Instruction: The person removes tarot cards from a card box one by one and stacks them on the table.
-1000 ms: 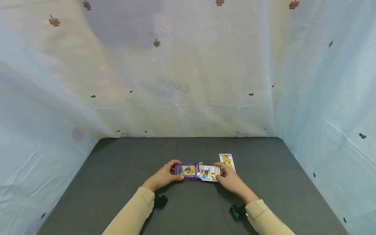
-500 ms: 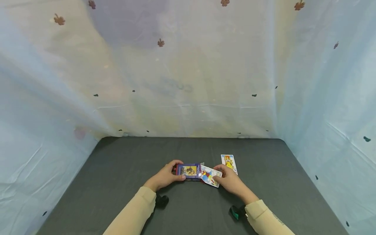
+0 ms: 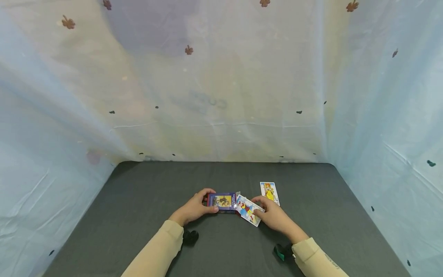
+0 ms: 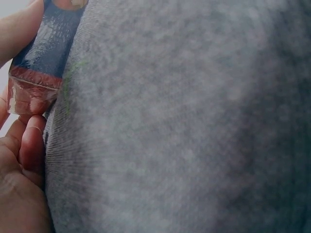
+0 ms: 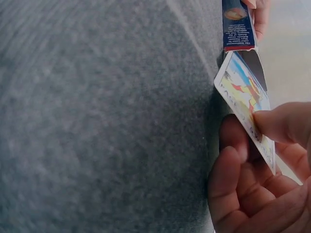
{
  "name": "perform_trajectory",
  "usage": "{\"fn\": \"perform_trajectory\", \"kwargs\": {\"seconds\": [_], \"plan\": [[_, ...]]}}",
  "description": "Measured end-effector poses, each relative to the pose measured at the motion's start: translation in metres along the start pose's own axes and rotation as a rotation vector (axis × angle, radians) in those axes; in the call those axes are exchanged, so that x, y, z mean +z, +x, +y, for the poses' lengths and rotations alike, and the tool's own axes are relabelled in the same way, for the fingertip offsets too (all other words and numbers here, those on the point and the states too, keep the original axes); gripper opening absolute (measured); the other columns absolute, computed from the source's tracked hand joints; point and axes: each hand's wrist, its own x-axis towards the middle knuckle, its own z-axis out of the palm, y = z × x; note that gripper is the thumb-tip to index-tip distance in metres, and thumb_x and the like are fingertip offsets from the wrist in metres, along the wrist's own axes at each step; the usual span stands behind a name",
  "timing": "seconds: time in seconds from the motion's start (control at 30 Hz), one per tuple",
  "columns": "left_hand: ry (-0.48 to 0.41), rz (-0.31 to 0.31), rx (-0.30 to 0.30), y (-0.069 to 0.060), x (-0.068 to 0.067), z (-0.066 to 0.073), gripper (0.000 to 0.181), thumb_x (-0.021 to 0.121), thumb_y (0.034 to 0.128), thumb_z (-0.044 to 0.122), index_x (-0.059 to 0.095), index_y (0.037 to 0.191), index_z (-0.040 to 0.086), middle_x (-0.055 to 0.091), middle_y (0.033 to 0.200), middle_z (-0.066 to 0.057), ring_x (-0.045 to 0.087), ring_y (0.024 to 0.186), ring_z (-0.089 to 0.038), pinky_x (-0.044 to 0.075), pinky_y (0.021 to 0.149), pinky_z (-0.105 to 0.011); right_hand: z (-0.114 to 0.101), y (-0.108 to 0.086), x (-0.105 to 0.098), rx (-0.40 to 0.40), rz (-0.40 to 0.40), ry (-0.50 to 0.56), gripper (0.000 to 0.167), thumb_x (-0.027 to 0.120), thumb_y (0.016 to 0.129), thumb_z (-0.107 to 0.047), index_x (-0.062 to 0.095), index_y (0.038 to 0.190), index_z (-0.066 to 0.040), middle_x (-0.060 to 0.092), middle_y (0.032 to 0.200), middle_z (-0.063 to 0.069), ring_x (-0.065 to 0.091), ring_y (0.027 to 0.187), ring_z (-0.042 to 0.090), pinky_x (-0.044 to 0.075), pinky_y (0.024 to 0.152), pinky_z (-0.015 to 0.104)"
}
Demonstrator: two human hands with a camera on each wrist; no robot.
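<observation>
In the head view my left hand [image 3: 194, 207] grips a blue and red card box [image 3: 223, 201] with a picture on its top. The left wrist view shows the red end of the box [image 4: 34, 92] between thumb and fingers. My right hand [image 3: 273, 217] pinches an illustrated tarot card [image 3: 247, 209], thumb on its face and fingers beneath. The card slants toward me at the open right end of the box. A flap [image 5: 255, 68] shows beside it in the right wrist view. Whether the card's inner corner is still inside the box, I cannot tell.
Another picture card [image 3: 269, 192] lies face up on the dark table [image 3: 155, 181], beyond my right hand. Black wrist devices [image 3: 190, 237] hang under both forearms. Pale patterned curtains [image 3: 221, 96] stand behind the table and on both sides.
The card in my right hand has turned from level with the box to slanting down and right, its outer end swinging toward me. My left hand keeps the box in place.
</observation>
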Motion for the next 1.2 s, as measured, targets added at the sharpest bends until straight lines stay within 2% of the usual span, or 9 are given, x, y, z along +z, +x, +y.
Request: {"fn": "perform_trajectory", "kwargs": {"seconds": [0.1, 0.2, 0.47, 0.57, 0.73, 0.83, 1.07, 1.2], "plan": [[0.008, 0.002, 0.0, -0.001, -0.001, 0.001, 0.067, 0.081, 0.0761, 0.043, 0.049, 0.132, 0.026, 0.047, 0.119, -0.008, 0.046, 0.103, -0.025, 0.04, 0.089, -0.044, -0.002, 0.0, -0.001, -0.002, -0.007, -0.003, 0.027, 0.065, 0.093, -0.014, 0.06, 0.12, -0.016, 0.051, 0.082, 0.003, 0.046, 0.07, 0.018, 0.037, 0.058, 0.033], [0.011, 0.002, -0.007, -0.002, -0.001, 0.001, 0.067, 0.081, 0.0763, 0.042, 0.049, 0.132, 0.026, 0.047, 0.119, -0.008, 0.046, 0.103, -0.024, 0.04, 0.089, -0.044, -0.003, -0.001, -0.001, -0.006, -0.017, -0.001, 0.025, 0.064, 0.093, -0.012, 0.06, 0.118, -0.013, 0.053, 0.081, 0.002, 0.046, 0.063, 0.015, 0.038, 0.054, 0.03], [0.002, -0.004, -0.026, -0.002, 0.001, -0.001, 0.067, 0.081, 0.0759, 0.042, 0.049, 0.132, 0.027, 0.046, 0.121, -0.008, 0.046, 0.104, -0.025, 0.039, 0.089, -0.045, 0.002, -0.005, -0.01, 0.002, -0.033, 0.077, 0.031, 0.065, 0.092, -0.008, 0.058, 0.122, -0.007, 0.057, 0.083, 0.005, 0.052, 0.06, 0.014, 0.043, 0.054, 0.029], [-0.004, -0.004, -0.018, -0.003, 0.001, 0.0, 0.066, 0.081, 0.0763, 0.041, 0.049, 0.132, 0.027, 0.046, 0.121, -0.008, 0.046, 0.104, -0.025, 0.039, 0.089, -0.045, 0.006, -0.004, -0.016, 0.028, 0.034, 0.112, 0.039, 0.067, 0.091, -0.006, 0.055, 0.128, -0.007, 0.053, 0.086, 0.008, 0.053, 0.061, 0.014, 0.046, 0.055, 0.029], [0.0, -0.003, -0.011, -0.003, -0.001, 0.002, 0.066, 0.081, 0.0767, 0.041, 0.049, 0.132, 0.026, 0.047, 0.12, -0.008, 0.045, 0.105, -0.025, 0.039, 0.09, -0.046, 0.013, 0.002, -0.026, 0.116, 0.228, 0.1, 0.049, 0.069, 0.09, -0.008, 0.05, 0.135, -0.006, 0.051, 0.094, 0.012, 0.055, 0.065, 0.015, 0.048, 0.056, 0.029], [0.003, -0.003, -0.015, -0.003, -0.001, 0.001, 0.066, 0.081, 0.0767, 0.041, 0.049, 0.132, 0.026, 0.047, 0.121, -0.008, 0.045, 0.105, -0.025, 0.039, 0.09, -0.046, 0.018, 0.006, -0.029, 0.164, 0.313, 0.075, 0.05, 0.067, 0.091, -0.01, 0.047, 0.137, -0.007, 0.054, 0.095, 0.012, 0.057, 0.068, 0.017, 0.047, 0.055, 0.031], [0.002, -0.005, -0.013, -0.003, 0.0, 0.002, 0.065, 0.081, 0.0768, 0.041, 0.05, 0.132, 0.026, 0.047, 0.12, -0.007, 0.046, 0.105, -0.025, 0.04, 0.089, -0.045, 0.028, 0.013, -0.035, 0.251, 0.394, 0.025, 0.051, 0.064, 0.092, -0.014, 0.044, 0.139, -0.007, 0.056, 0.095, 0.013, 0.052, 0.069, 0.02, 0.043, 0.055, 0.033], [0.0, -0.002, -0.009, -0.003, 0.0, 0.003, 0.066, 0.081, 0.0771, 0.041, 0.049, 0.132, 0.025, 0.048, 0.12, -0.008, 0.045, 0.105, -0.025, 0.04, 0.089, -0.045, 0.033, 0.016, -0.036, 0.261, 0.427, -0.02, 0.05, 0.064, 0.091, -0.013, 0.045, 0.137, -0.005, 0.057, 0.091, 0.013, 0.051, 0.066, 0.02, 0.041, 0.055, 0.033]]}}
